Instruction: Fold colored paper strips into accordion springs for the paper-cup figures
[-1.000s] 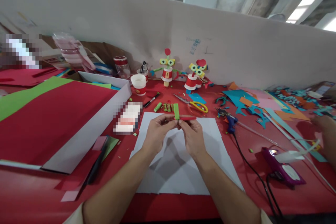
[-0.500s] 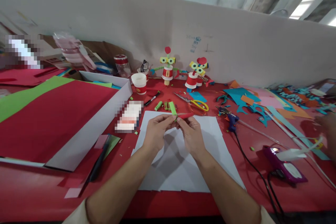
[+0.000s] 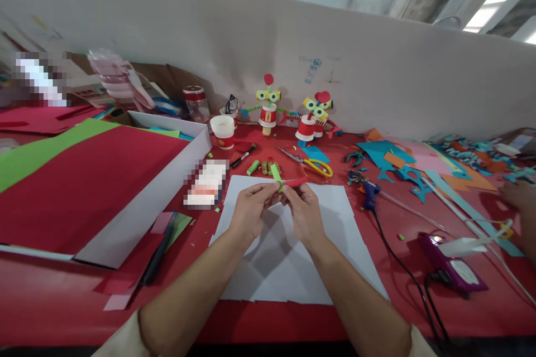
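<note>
Over a white paper sheet [image 3: 293, 273], both my hands pinch the spot where a green paper strip [image 3: 276, 172] and a red paper strip [image 3: 296, 182] cross. My left hand [image 3: 251, 211] grips from the left, thumb and fingers closed at the crossing. From the other side my right hand [image 3: 306, 211] is closed the same way, with the red strip running out above its fingers. The green strip's free end points up and away from me. Just beyond lie small folded paper springs, one green [image 3: 253, 167] and others green and red [image 3: 267, 168].
Yellow-handled scissors [image 3: 320, 167], a black marker [image 3: 243, 156] and paper cups [image 3: 223, 131] lie or stand beyond the sheet. Paper-cup figures [image 3: 268, 116] stand by the wall. A glue gun [image 3: 371, 195], its cord and a purple power strip [image 3: 454, 268] are right; a box [image 3: 138, 217] is left. Another person's hand [image 3: 519, 201] shows far right.
My hands stay pinched on the crossing strips. The green strip's free end looks a little shorter and lower. At far right, the other person's hand reaches further into view.
</note>
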Demonstrator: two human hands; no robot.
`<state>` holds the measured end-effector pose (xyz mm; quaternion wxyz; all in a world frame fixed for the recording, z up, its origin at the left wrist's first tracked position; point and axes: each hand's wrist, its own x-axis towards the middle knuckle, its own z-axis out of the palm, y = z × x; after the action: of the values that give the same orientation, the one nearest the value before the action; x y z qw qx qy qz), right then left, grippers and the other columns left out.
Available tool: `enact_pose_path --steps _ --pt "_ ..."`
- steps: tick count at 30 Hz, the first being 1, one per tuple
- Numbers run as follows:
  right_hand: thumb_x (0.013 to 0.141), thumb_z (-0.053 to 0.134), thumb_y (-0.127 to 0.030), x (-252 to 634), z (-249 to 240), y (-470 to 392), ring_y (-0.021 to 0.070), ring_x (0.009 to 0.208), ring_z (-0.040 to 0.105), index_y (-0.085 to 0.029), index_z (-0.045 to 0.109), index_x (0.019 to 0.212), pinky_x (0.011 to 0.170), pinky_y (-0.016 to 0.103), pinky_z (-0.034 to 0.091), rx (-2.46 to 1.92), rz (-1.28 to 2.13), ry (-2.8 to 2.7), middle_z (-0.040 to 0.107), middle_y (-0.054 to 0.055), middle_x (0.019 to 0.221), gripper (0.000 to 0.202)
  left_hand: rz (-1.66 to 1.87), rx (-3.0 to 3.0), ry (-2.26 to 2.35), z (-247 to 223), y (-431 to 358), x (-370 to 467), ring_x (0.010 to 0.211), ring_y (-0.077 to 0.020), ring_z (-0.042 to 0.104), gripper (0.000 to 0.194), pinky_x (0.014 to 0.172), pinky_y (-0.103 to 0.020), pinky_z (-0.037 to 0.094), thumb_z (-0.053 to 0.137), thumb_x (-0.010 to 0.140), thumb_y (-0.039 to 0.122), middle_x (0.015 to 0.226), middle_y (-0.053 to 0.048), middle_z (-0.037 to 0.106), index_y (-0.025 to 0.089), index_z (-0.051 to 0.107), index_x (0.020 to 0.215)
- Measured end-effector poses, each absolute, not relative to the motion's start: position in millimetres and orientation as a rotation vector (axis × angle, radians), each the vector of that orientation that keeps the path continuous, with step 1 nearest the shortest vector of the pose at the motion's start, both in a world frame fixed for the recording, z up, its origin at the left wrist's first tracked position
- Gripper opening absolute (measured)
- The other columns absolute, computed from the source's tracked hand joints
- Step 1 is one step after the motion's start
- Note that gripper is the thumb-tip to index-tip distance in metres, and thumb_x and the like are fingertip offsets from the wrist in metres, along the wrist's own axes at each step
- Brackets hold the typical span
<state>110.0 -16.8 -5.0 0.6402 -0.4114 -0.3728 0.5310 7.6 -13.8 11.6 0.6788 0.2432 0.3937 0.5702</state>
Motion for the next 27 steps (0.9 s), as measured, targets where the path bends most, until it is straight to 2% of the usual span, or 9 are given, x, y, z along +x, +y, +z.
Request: enact_pose_path --steps 6,17,22,27 --pt "0.068 0.068 -0.026 109.3 -2.9 -17.9 0.0095 0.054 0.048 -0.018 0.06 0.069 0.057 0.026 0.038 -1.0 1.149 -0.872 0.058 -0.005 0.056 0.012 1.271 0.549 0.859 10.0 -13.1 8.0 0.055 -0.0076 0.056 0.018 0.06 -0.021 0.044 0.082 0.054 0.023 0.055 0.0 0.062 0.012 0.069 0.058" --pt "0.069 0.069 -0.025 115.3 -1.8 -16.7 0.0099 0.058 0.049 -0.019 0.065 0.071 0.059 0.026 0.039 -0.992 1.149 -0.906 0.06 -0.004 0.061 0.008 1.209 0.693 0.801 10.4 -12.0 1.7 0.067 -0.0122 0.064 0.019 0.079 -0.028 0.05 0.081 0.059 0.023 0.072 -0.003 0.071 0.014 0.073 0.073" --pt "0.07 0.07 -0.033 117.2 1.3 -18.1 0.0108 0.058 0.049 -0.018 0.065 0.066 0.06 0.026 0.038 -1.012 1.182 -0.896 0.06 -0.003 0.06 0.015 1.208 0.716 0.815 9.6 -12.1 1.0 0.071 -0.0149 0.066 0.021 0.079 -0.03 0.051 0.08 0.061 0.026 0.076 -0.005 0.072 0.014 0.074 0.076" --pt "0.071 0.068 -0.036 116.3 1.4 -21.9 0.0114 0.06 0.046 -0.019 0.066 0.067 0.06 0.026 0.037 -1.115 1.062 -0.908 0.059 -0.002 0.062 0.018 1.259 0.699 0.873 8.1 -13.1 5.4 0.067 -0.0121 0.064 0.019 0.072 -0.025 0.049 0.079 0.06 0.025 0.073 -0.003 0.07 0.014 0.073 0.074"
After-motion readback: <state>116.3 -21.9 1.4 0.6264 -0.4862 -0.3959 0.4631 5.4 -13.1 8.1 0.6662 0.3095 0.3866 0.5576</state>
